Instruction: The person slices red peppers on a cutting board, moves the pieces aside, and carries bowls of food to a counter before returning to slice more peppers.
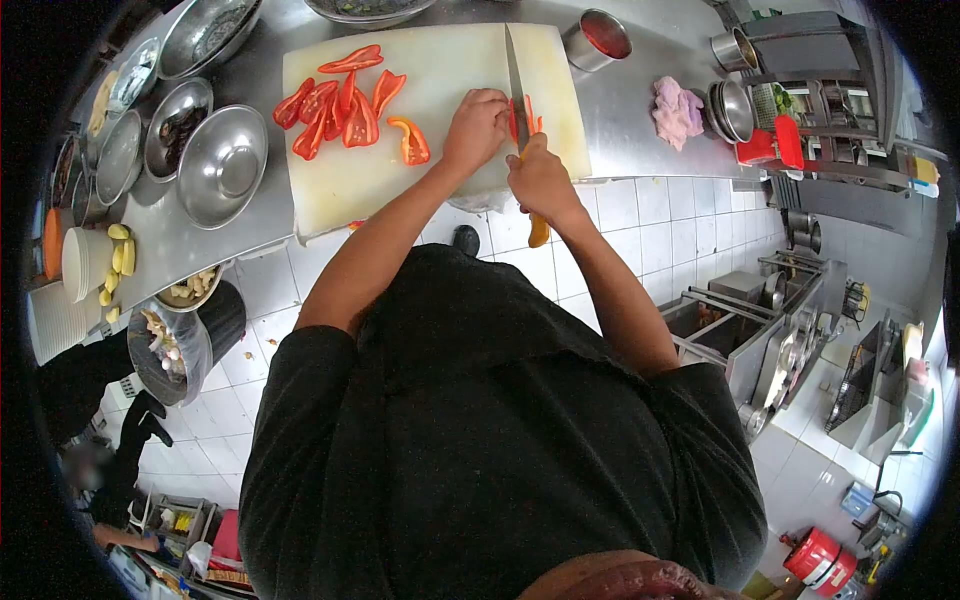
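Observation:
A knife (517, 85) with a long blade and a yellow handle is gripped in my right hand (541, 182). Its blade points away from me over the right part of a pale cutting board (440, 55). My left hand (477, 128) has its fingers curled down beside the blade, against a piece of red pepper (513, 122) mostly hidden under the fingertips. Thin cut strips of red pepper (535, 118) lie just right of the blade. Several opened red pepper pieces (360, 120) are grouped on the board's left side, and one orange-red piece (411, 141) sits nearer my left forearm.
Metal bowls (222, 165) crowd the counter's left end. A metal pot (597, 40) with red inside stands beyond the board's right corner, with a pink cloth (677, 112) farther right. Below left is a lined bin (170, 355); a person in dark clothes (90, 385) is near it.

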Tool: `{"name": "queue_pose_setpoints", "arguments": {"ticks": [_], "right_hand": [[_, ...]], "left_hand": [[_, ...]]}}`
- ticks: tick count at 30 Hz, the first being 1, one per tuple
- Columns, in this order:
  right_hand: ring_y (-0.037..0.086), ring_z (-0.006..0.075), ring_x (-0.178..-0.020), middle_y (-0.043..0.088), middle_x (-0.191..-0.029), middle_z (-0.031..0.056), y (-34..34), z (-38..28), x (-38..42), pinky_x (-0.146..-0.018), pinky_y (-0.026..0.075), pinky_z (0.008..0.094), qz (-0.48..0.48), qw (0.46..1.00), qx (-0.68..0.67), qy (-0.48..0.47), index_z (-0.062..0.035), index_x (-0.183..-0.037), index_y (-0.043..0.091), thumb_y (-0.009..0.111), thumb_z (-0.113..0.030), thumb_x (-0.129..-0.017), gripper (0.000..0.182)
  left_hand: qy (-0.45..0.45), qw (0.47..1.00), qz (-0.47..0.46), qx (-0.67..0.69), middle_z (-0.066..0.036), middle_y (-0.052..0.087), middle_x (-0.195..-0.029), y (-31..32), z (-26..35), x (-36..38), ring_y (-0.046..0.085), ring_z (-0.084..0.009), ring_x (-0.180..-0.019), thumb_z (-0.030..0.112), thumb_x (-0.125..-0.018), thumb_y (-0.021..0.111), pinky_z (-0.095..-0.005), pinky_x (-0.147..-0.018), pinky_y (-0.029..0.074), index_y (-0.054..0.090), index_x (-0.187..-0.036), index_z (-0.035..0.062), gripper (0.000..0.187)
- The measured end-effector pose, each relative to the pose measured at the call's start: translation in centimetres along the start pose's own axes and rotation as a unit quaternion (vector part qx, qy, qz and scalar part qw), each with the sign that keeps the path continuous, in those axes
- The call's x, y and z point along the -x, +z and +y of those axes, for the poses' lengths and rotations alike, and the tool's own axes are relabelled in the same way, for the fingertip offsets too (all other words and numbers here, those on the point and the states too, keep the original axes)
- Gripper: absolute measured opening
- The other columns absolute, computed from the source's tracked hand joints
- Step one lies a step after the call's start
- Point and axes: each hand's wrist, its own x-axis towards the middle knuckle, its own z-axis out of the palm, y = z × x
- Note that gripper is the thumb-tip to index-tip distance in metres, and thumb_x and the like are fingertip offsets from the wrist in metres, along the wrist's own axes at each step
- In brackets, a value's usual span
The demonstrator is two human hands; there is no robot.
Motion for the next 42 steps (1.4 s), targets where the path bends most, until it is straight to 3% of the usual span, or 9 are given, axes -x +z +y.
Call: {"name": "queue_pose_setpoints", "arguments": {"ticks": [7, 10, 13, 14, 20, 27, 33, 36, 42], "right_hand": [[0.063, 0.0527, -0.095, 0.063, -0.093, 0.0381, 0.7, 0.9, -0.5, -0.086, 0.049, 0.0565, 0.015, 1.000, -0.006, 0.004, 0.0067, -0.112, 0.039, 0.057, -0.017, -0.093, 0.035], [0.066, 0.0357, -0.053, 0.063, -0.075, 0.0300, 1.3, 1.9, -1.0, -0.052, 0.055, 0.0442, 0.043, 0.997, 0.056, -0.038, 0.0053, -0.102, 0.036, 0.053, -0.018, -0.096, 0.030], [0.064, 0.0516, -0.094, 0.064, -0.092, 0.0367, 0.3, 0.9, -2.9, -0.082, 0.052, 0.0557, 0.064, 0.991, 0.074, -0.096, 0.0077, -0.112, 0.039, 0.054, -0.020, -0.093, 0.037], [0.068, 0.0477, -0.080, 0.065, -0.088, 0.0343, 0.0, 0.1, -4.4, -0.075, 0.056, 0.0521, 0.025, 1.000, 0.015, -0.006, 0.0089, -0.113, 0.039, 0.052, -0.021, -0.093, 0.038], [0.067, 0.0320, -0.052, 0.065, -0.086, 0.0281, -3.5, -2.6, -1.8, -0.048, 0.056, 0.0396, -0.046, 0.997, -0.041, 0.035, 0.0114, -0.114, 0.039, 0.054, -0.020, -0.096, 0.039], [0.066, 0.0308, -0.051, 0.064, -0.078, 0.0270, -1.3, -1.8, -0.4, -0.048, 0.055, 0.0398, -0.018, 1.000, 0.000, 0.013, 0.0105, -0.111, 0.037, 0.054, -0.017, -0.096, 0.036], [0.066, 0.0313, -0.050, 0.064, -0.073, 0.0257, 0.6, 0.0, -0.9, -0.050, 0.056, 0.0407, 0.028, 0.999, 0.008, -0.034, 0.0092, -0.109, 0.037, 0.053, -0.015, -0.096, 0.032], [0.068, 0.0478, -0.077, 0.065, -0.079, 0.0330, 1.0, 0.6, -1.4, -0.077, 0.054, 0.0528, 0.026, 0.999, 0.017, -0.016, 0.0121, -0.112, 0.038, 0.055, -0.013, -0.090, 0.037], [0.068, 0.0482, -0.079, 0.064, -0.084, 0.0357, 1.5, 0.9, -2.2, -0.077, 0.054, 0.0530, 0.085, 0.990, 0.067, -0.095, 0.0111, -0.112, 0.039, 0.054, -0.013, -0.091, 0.036]], "left_hand": [[-0.009, 1.000, -0.021, -0.007, -0.010, 0.067, -0.106, -0.1, 0.4, -0.1, 0.058, -0.0309, -0.106, 0.007, -0.084, 0.063, -0.0391, -0.096, 0.047, 0.074, -0.091, 0.0004, 0.014], [-0.009, 1.000, -0.017, 0.003, -0.010, 0.067, -0.104, -0.1, 0.2, -0.3, 0.059, -0.0314, -0.104, 0.006, -0.083, 0.063, -0.0397, -0.095, 0.047, 0.074, -0.090, 0.0010, 0.014], [0.003, 0.999, -0.032, 0.017, -0.010, 0.067, -0.102, 0.6, 0.0, 1.1, 0.059, -0.0322, -0.102, 0.004, -0.080, 0.064, -0.0406, -0.093, 0.048, 0.073, -0.089, 0.0018, 0.013], [0.023, 0.999, -0.046, 0.009, -0.010, 0.067, -0.101, 0.5, -0.4, 1.1, 0.059, -0.0323, -0.101, 0.004, -0.079, 0.065, -0.0408, -0.091, 0.048, 0.073, -0.089, 0.0020, 0.013], [0.029, 0.999, 0.005, 0.020, -0.008, 0.067, -0.099, -0.1, -0.2, 0.1, 0.059, -0.0315, -0.096, 0.005, -0.081, 0.067, -0.0402, -0.086, 0.049, 0.074, -0.089, 0.0031, 0.011], [-0.038, 0.998, 0.016, 0.037, -0.008, 0.068, -0.100, -0.2, -0.1, -0.2, 0.060, -0.0307, -0.097, 0.008, -0.084, 0.066, -0.0393, -0.088, 0.049, 0.074, -0.089, 0.0030, 0.011], [-0.028, 0.999, 0.008, 0.024, -0.009, 0.067, -0.099, -0.3, -0.1, -0.2, 0.058, -0.0310, -0.099, 0.007, -0.081, 0.062, -0.0396, -0.090, 0.049, 0.074, -0.087, 0.0030, 0.014], [0.001, 1.000, -0.002, 0.018, -0.008, 0.067, -0.100, -0.2, -0.3, 0.0, 0.059, -0.0300, -0.100, 0.006, -0.080, 0.068, -0.0391, -0.090, 0.049, 0.074, -0.088, 0.0024, 0.011], [0.021, 1.000, -0.019, -0.004, -0.008, 0.066, -0.098, -0.1, -0.6, 0.0, 0.059, -0.0300, -0.099, 0.005, -0.078, 0.068, -0.0388, -0.090, 0.048, 0.075, -0.087, 0.0040, 0.011]]}}
